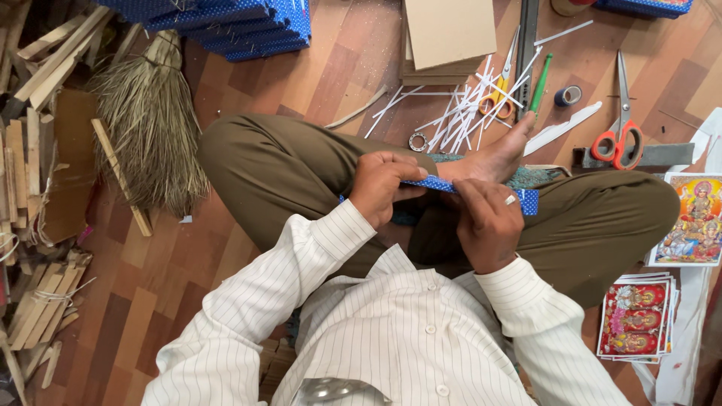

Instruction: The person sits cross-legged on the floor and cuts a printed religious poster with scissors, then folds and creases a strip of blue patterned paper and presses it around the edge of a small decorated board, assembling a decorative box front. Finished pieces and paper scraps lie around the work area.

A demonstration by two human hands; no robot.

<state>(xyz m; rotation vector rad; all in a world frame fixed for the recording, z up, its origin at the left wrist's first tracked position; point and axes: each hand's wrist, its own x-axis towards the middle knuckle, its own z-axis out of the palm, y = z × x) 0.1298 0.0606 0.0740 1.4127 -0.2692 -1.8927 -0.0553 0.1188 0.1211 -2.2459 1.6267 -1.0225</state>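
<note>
We see a narrow blue strip (442, 186) dotted with small white spots, flat and stiff-looking, held level across the lap above our crossed legs. It runs left to right, with its right end showing past the right hand, near the bare foot. Its left part is hidden under the left hand, and its middle shows between both.

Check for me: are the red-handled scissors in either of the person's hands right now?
No, the red-handled scissors lie on the floor, while the left hand and right hand hold a blue dotted strip.
</note>
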